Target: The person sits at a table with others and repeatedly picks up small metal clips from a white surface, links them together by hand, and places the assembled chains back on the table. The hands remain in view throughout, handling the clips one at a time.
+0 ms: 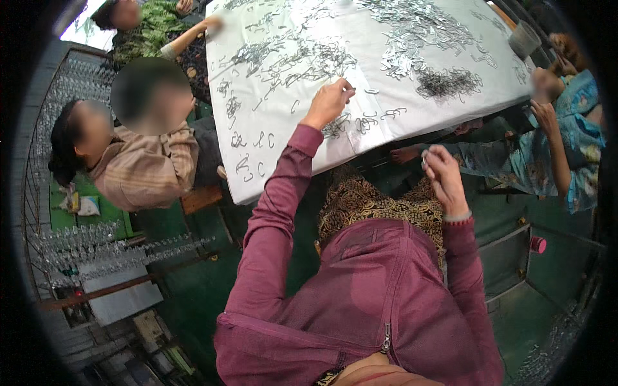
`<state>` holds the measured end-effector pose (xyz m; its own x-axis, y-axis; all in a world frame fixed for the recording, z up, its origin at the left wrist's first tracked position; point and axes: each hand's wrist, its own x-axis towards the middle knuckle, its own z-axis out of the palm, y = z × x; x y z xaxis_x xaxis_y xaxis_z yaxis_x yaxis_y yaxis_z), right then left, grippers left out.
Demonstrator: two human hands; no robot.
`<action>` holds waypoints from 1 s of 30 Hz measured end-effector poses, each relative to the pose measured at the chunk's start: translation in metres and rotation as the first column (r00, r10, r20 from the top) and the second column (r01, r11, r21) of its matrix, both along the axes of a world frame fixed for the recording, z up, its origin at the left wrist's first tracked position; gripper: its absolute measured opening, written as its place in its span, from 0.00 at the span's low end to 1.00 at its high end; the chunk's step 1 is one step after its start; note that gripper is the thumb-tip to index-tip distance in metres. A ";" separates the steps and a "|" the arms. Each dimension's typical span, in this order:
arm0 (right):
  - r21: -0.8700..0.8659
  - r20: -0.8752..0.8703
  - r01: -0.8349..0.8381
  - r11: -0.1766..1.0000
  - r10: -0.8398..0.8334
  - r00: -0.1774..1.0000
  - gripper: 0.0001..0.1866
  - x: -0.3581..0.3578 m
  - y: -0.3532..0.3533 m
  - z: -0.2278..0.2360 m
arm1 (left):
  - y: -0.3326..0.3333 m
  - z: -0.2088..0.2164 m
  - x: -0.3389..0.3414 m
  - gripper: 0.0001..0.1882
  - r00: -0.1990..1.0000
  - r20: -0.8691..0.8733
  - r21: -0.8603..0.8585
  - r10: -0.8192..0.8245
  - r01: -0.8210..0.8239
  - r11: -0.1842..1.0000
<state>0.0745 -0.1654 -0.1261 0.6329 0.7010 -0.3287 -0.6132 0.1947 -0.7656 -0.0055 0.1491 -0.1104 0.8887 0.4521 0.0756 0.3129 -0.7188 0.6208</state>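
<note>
A white-covered table (293,157) bears many small curved wire hooks (312,59), some heaped and some lying singly. My left hand (329,103) hovers above the near part of the cloth, its thumb and fingers pinched together; whatever is between them is too small to make out. Just beyond those fingertips lies a small silver flat piece (372,91). Small clusters of hooks (365,123) lie to the right of my left wrist. My right hand (445,174) is held off the table edge above my lap, fingers curled in, with a tiny pale thing at the fingertips that I cannot identify.
A heap of silver flat pieces (418,38) and a darker pile of hooks (449,82) lie farther right. A grey plastic container (524,40) stands at the right edge. People sit on both sides: a brown jacket (145,168) at left, blue patterned clothes (582,109) at right.
</note>
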 end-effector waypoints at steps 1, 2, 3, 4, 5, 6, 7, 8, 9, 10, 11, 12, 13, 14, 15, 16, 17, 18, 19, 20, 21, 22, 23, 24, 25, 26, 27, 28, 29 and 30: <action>-0.020 0.062 0.009 1.000 -0.007 0.998 0.07 0.013 0.013 0.003 | -0.004 0.003 0.002 0.09 1.000 0.010 -0.054 0.008 -0.007 0.998; -0.042 0.124 0.017 0.999 -0.012 0.992 0.06 0.026 0.024 0.006 | -0.008 0.002 0.004 0.09 1.000 0.020 -0.110 0.019 -0.016 0.994; -0.036 0.194 0.015 0.999 -0.008 0.981 0.06 0.038 0.037 0.003 | -0.010 0.000 0.003 0.08 0.997 0.068 -0.124 0.022 -0.014 0.992; -0.035 0.265 0.016 0.999 -0.006 0.964 0.06 0.049 0.048 -0.002 | -0.012 0.000 0.004 0.08 0.996 0.091 -0.151 0.024 -0.010 0.988; -0.057 0.324 -0.007 0.998 0.025 0.946 0.07 0.060 0.056 -0.004 | -0.012 0.001 0.007 0.09 0.996 0.091 -0.167 0.008 0.007 0.986; -0.089 0.375 -0.017 0.996 0.049 0.926 0.08 0.065 0.064 -0.006 | -0.015 0.002 0.006 0.10 0.997 0.083 -0.190 -0.003 0.019 0.982; -0.121 0.424 -0.024 0.992 0.074 0.903 0.10 0.069 0.073 -0.008 | -0.019 0.004 0.007 0.10 0.997 0.077 -0.270 -0.009 0.029 0.962; -0.153 0.469 -0.029 0.988 0.098 0.878 0.11 0.074 0.080 -0.008 | -0.025 0.006 0.011 0.11 0.997 0.070 -0.349 -0.016 0.039 0.936; -0.189 0.494 -0.057 0.980 0.145 0.857 0.14 0.079 0.082 -0.011 | -0.035 0.009 0.014 0.11 0.998 0.057 -0.429 -0.029 0.050 0.902; -0.201 0.486 -0.059 0.978 0.152 0.861 0.15 0.082 0.084 -0.016 | -0.047 0.011 0.015 0.11 0.997 0.046 -0.439 -0.054 0.069 0.896; -0.240 0.501 -0.039 0.970 0.158 0.851 0.15 0.086 0.084 -0.020 | -0.060 0.014 0.018 0.11 0.996 0.034 -0.448 -0.083 0.089 0.890; -0.279 0.516 -0.022 0.960 0.169 0.840 0.16 0.087 0.083 -0.019 | -0.071 0.013 0.020 0.11 0.994 0.024 -0.459 -0.109 0.108 0.882; -0.320 0.530 -0.012 0.947 0.190 0.826 0.18 0.088 0.081 -0.018 | -0.079 0.008 0.023 0.09 0.992 0.030 -0.459 -0.123 0.122 0.880; -0.330 0.507 0.005 0.944 0.173 0.844 0.16 0.087 0.079 -0.016 | -0.085 0.005 0.026 0.08 0.991 0.041 -0.413 -0.130 0.136 0.901; -0.398 0.543 -0.003 0.918 0.238 0.806 0.15 0.090 0.075 -0.012 | -0.091 0.005 0.030 0.07 0.989 0.057 -0.365 -0.140 0.151 0.919; -0.464 0.570 -0.007 0.886 0.304 0.763 0.13 0.093 0.071 -0.011 | -0.097 0.003 0.033 0.07 0.986 0.073 -0.316 -0.151 0.166 0.934; -0.447 0.569 0.007 0.894 0.279 0.774 0.11 0.092 0.068 -0.011 | -0.101 -0.004 0.037 0.07 0.973 0.152 -0.290 -0.176 0.214 0.933; -0.471 0.586 0.002 0.882 0.311 0.748 0.12 0.095 0.068 -0.012 | -0.102 -0.011 0.042 0.08 0.969 0.140 -0.269 -0.203 0.234 0.934; -0.494 0.601 -0.002 0.869 0.343 0.722 0.12 0.098 0.067 -0.015 | -0.104 -0.017 0.046 0.08 0.965 0.127 -0.247 -0.228 0.253 0.935; -0.518 0.614 -0.006 0.856 0.377 0.693 0.12 0.100 0.066 -0.018 | -0.106 -0.024 0.050 0.09 0.961 0.114 -0.226 -0.252 0.272 0.935; -0.487 0.705 0.048 0.872 0.361 0.610 0.10 0.099 0.067 -0.021 | -0.107 -0.025 0.053 0.08 0.959 0.089 -0.150 -0.269 0.280 0.948; -0.506 0.706 0.048 0.861 0.381 0.597 0.10 0.101 0.067 -0.023 | -0.107 -0.026 0.056 0.08 0.957 0.064 -0.074 -0.283 0.288 0.955; -0.525 0.706 0.048 0.850 0.403 0.583 0.09 0.102 0.068 -0.024 | -0.107 -0.028 0.057 0.07 0.955 0.038 0.003 -0.294 0.294 0.956; -0.543 0.705 0.047 0.838 0.425 0.568 0.08 0.102 0.069 -0.024 | -0.108 -0.026 0.058 0.07 0.952 0.030 0.031 -0.304 0.303 0.952; -0.520 0.713 0.040 0.853 0.407 0.571 0.06 0.102 0.069 -0.022 | -0.108 -0.023 0.058 0.06 0.950 0.022 0.058 -0.312 0.311 0.949; -0.525 0.709 0.023 0.851 0.422 0.565 0.06 0.103 0.070 -0.022 | -0.109 -0.021 0.058 0.06 0.948 0.014 0.084 -0.319 0.317 0.945; -0.529 0.706 0.005 0.849 0.437 0.557 0.05 0.106 0.071 -0.021 | -0.109 -0.024 0.059 0.06 0.946 0.023 0.116 -0.324 0.319 0.940; -0.534 0.703 -0.014 0.846 0.453 0.547 0.05 0.108 0.073 -0.021 | -0.109 -0.027 0.060 0.06 0.944 0.031 0.148 -0.328 0.321 0.936; -0.541 0.670 -0.056 0.839 0.470 0.574 0.05 0.111 0.074 -0.022 | -0.108 -0.030 0.061 0.05 0.942 0.038 0.179 -0.333 0.321 0.930; -0.546 0.637 -0.096 0.832 0.486 0.598 0.05 0.115 0.075 -0.022 | -0.109 -0.028 0.061 0.05 0.942 0.029 0.173 -0.334 0.325 0.930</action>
<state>0.1891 -0.0900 -0.1485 0.5728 0.8042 -0.1588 0.2233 -0.3395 -0.9137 0.0557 0.0404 -0.1384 0.9776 0.1117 0.1782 0.0089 -0.8685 0.4955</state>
